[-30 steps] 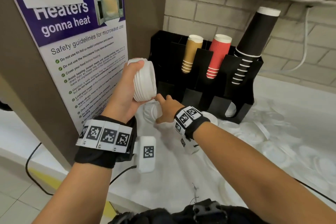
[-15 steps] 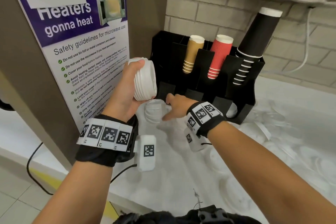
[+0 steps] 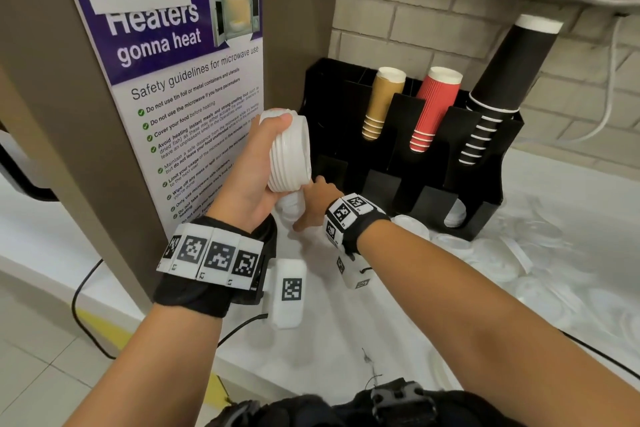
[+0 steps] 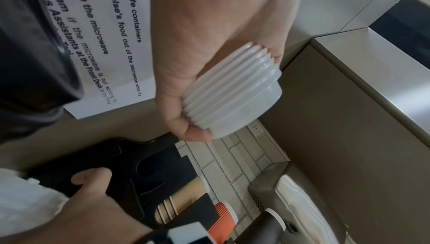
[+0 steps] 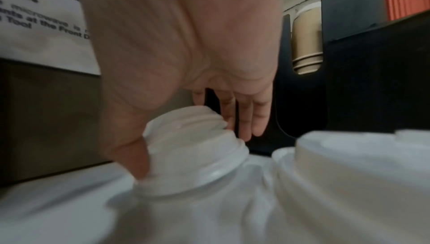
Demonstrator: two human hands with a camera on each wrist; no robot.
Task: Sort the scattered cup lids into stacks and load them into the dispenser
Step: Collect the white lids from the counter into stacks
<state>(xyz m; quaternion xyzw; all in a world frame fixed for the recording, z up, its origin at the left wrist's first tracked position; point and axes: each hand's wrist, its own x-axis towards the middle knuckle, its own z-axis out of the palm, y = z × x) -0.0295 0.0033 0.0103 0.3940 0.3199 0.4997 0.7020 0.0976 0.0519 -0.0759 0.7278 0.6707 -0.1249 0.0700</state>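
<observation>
My left hand (image 3: 268,166) grips a stack of several white lids (image 3: 289,152) on its side, raised in front of the poster; the same stack (image 4: 232,93) fills the left wrist view. Just below it, my right hand (image 3: 313,204) reaches down onto a smaller lid stack (image 3: 292,210) standing on the white counter. In the right wrist view the thumb (image 5: 137,159) presses one side of this small stack (image 5: 197,170) and the fingers (image 5: 249,119) lie against its far side. The black dispenser (image 3: 381,180) stands right behind both hands, one lid (image 3: 455,215) in a lower right slot.
Brown cups (image 3: 381,104), red cups (image 3: 434,111) and black cups (image 3: 495,90) stick up from the dispenser. Several loose lids (image 3: 519,263) lie scattered on the counter to the right. A brown cabinet with a poster (image 3: 180,87) walls the left side. Another lid pile (image 5: 349,165) sits near my right hand.
My right hand, which was lifted to the right of the small stack half a second ago, has come back down and left onto it. The left hand holds its stack nearly still.
</observation>
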